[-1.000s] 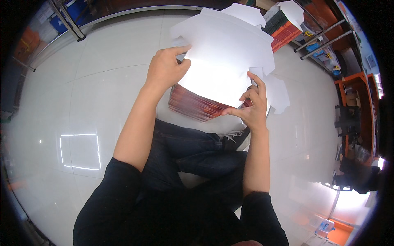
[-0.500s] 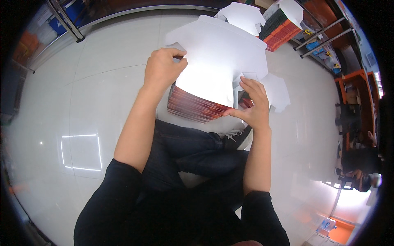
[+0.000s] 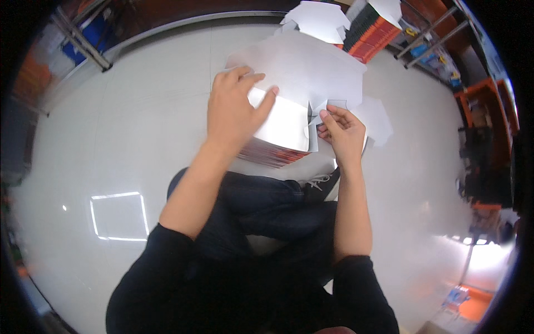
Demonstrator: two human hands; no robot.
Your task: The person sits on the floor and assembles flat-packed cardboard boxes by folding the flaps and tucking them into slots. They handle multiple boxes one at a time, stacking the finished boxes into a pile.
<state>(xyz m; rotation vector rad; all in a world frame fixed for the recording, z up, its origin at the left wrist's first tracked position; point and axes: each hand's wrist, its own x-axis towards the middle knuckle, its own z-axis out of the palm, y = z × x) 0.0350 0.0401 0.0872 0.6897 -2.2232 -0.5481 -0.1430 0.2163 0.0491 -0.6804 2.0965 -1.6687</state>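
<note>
In front of my crossed legs stands a stack of cardboard box blanks (image 3: 271, 155), with red and dark printed edges at its near side. A white blank (image 3: 300, 61) lies on top, its broad far part reaching away from me. My left hand (image 3: 232, 111) is over the blank's left side, fingers apart and holding nothing; whether it touches the card is unclear. At the right side, my right hand (image 3: 346, 135) pinches a small folded flap (image 3: 318, 111) of the blank between thumb and fingers. The flap stands up from the sheet.
Farther off are another white-topped stack (image 3: 320, 19) and a tall red-and-dark stack (image 3: 372, 33). A white sheet (image 3: 377, 119) shows beyond my right hand. Metal rack legs (image 3: 83, 42) stand at the far left, and orange shelving (image 3: 489, 106) at the right. My shoe (image 3: 320, 186) is close to the stack.
My left hand has opened from its closed grip at the blank's left edge and moved right over the sheet. My right thumb has left the stack's near corner and closed on the side flap.
</note>
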